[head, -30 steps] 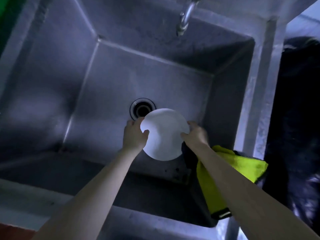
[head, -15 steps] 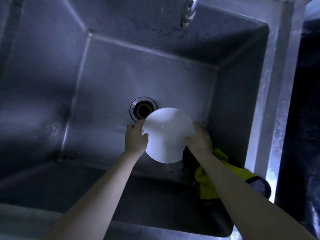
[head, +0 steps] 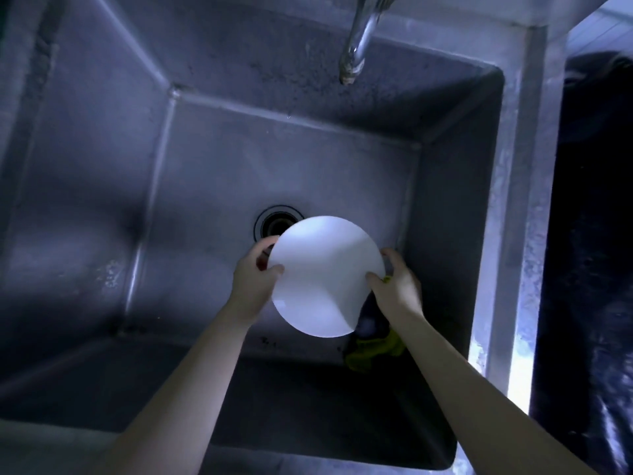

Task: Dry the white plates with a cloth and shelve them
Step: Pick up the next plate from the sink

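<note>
Head view.

The person is holding one white plate point(head: 325, 275) over the basin of a steel sink point(head: 102, 234), above the floor of the basin and partly covering the drain point(head: 274, 222). The plate is tilted, its face turned up toward the camera. Holding it over the basin is probably meant to let any remaining water fall into the sink.

The left hand point(head: 251, 286) is gripping the left rim of the plate: the thumb is lying on the face and the fingers are wrapping behind the edge. The right hand point(head: 397, 289) is gripping the opposite rim the same way, thumb on the face, fingers curling round the edge. Gripping at two opposite points is steadying the plate and leaving most of the face uncovered for wiping.

A yellow-green cloth point(head: 373, 351) is hanging below the right wrist, and a small patch of it is showing in the crook of the right thumb. The right hand therefore appears to be trapping the cloth against the back of the plate, ready for drying. How much of the back the cloth is covering cannot be told, since the plate is hiding it.

The faucet spout point(head: 356, 46) is standing above the far wall of the basin, well apart from the plate; no running water is visible.

No shelf is in view. The step in hand appears to be drying, with shelving not yet done.
</note>
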`<state>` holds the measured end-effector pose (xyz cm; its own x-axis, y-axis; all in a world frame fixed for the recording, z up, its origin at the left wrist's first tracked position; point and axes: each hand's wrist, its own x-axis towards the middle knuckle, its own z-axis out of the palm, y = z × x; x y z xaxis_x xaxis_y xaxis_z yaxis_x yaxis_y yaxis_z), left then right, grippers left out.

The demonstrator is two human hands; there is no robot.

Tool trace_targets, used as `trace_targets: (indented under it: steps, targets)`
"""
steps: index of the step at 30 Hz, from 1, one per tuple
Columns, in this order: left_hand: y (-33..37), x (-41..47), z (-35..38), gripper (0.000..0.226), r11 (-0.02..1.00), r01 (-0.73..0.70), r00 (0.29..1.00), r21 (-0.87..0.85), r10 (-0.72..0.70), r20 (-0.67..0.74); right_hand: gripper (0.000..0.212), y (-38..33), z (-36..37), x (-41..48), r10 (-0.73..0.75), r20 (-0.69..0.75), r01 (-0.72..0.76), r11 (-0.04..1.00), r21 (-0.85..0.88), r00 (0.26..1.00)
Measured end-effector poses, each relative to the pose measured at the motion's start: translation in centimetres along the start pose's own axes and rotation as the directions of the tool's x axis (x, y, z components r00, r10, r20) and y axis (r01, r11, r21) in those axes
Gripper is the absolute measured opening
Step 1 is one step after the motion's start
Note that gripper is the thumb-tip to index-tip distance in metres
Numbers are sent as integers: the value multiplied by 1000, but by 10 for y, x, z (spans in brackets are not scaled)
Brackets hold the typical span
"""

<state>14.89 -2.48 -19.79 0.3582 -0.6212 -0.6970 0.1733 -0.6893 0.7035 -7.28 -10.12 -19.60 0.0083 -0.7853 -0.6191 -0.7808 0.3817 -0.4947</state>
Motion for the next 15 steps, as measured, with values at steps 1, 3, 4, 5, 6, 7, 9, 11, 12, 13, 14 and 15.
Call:
trace_targets:
  steps: [1,3,4,5,6,7,9,11,12,13,14,15]
  targets:
    - [8,-4,-2,58,1000,0,1000,-17,1,8,42,-2,-5,-5,0,-20,1,1000,28,1000]
    - [24,-13,-6,59,998,3,1000,-62,-1,30,43,-9,-17,-14,-1,-55,5,997,76,999]
    - [31,-18,-8,57,996,3,999,-91,1,50,42,-13,-24,-19,-6,-72,13,995,100,997]
    - [38,-23,-9,56,992,1,997,-123,8,74,41,-19,-33,-23,-11,-89,22,992,122,996]
    - [45,-28,-10,56,988,-4,995,-157,19,97,40,-25,-42,-28,-18,-105,33,990,139,994]
    - [52,-34,-10,56,981,-15,993,-192,38,114,40,-31,-52,-32,-26,-117,44,987,154,993]
    - [67,-47,-7,54,961,-51,990,-272,84,112,37,-46,-71,-43,-52,-134,78,978,194,990]
    - [80,-62,-1,51,931,-75,988,-357,118,101,33,-62,-90,-58,-79,-159,116,963,241,984]
    - [85,-71,3,51,918,-77,987,-390,125,97,31,-69,-99,-65,-84,-174,127,958,256,981]
    - [91,-79,7,50,907,-84,988,-412,131,87,29,-76,-108,-72,-86,-187,135,954,267,979]
    - [98,-89,11,50,901,-98,988,-423,139,68,30,-82,-116,-79,-88,-196,142,950,280,977]
    - [107,-98,14,49,896,-121,987,-428,153,42,31,-87,-125,-85,-89,-192,145,942,304,977]
